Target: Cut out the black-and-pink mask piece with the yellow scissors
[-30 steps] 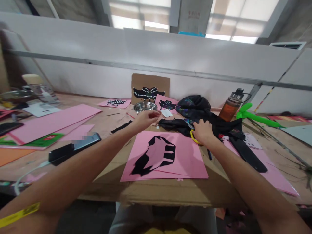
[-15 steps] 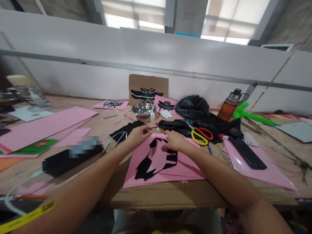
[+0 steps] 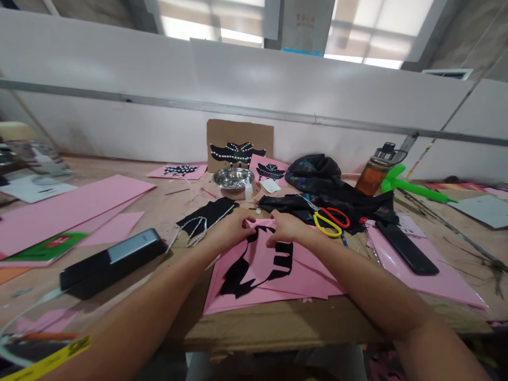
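Pinkish worktable [image 3: 162, 214]: brown cardboard mat [image 3: 257, 330] at six o'clock
Black-patterned pink paper [image 3: 262, 262]: on mat
Left hand [image 3: 237, 227]: pinching paper's twelve o'clock edge
Right hand [image 3: 290, 230]: same edge, grip cannot be told

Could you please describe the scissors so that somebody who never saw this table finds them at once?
Start from the black cloth heaped at the back of the table, mostly left of the amber bottle. Along its near edge, to the right of the right hand, lie the scissors. One handle loop is red, the other yellow, unlike the black slab nearby.
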`<state>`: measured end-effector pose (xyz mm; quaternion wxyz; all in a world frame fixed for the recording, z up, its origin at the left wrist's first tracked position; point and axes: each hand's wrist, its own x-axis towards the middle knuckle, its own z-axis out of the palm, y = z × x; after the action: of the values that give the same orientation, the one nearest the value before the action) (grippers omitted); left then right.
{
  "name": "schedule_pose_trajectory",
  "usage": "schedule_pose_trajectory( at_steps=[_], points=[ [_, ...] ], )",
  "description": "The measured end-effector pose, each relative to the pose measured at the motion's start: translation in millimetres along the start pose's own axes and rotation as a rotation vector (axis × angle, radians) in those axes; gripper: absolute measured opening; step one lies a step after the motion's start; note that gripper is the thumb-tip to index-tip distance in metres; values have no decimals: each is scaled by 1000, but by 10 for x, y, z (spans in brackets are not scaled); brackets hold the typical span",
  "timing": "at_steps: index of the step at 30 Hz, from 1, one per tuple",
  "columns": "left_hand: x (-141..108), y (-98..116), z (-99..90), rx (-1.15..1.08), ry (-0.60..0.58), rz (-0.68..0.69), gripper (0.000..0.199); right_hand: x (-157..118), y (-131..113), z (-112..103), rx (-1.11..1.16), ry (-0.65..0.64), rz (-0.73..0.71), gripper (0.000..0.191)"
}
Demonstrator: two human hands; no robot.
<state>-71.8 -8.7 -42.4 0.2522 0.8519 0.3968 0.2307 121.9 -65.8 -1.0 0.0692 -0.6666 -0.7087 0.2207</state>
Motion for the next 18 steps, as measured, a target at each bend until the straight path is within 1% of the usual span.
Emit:
schedule_pose_trajectory(
  at_steps=[3,9,14,18],
  points=[
    [35,43,-14,-3,-33,78,30,-17,-5,-15,28,-15,5,78],
    [130,82,-16,6,-106,167,21,-1,28,-13,15,-19,-40,75],
    [197,46,-8,13,-146,166,15,43,57,3,33,-25,-54,64],
    [231,12,-9,-1,-161,142,14,59,58,0,31,-31,-85,60]
  ],
)
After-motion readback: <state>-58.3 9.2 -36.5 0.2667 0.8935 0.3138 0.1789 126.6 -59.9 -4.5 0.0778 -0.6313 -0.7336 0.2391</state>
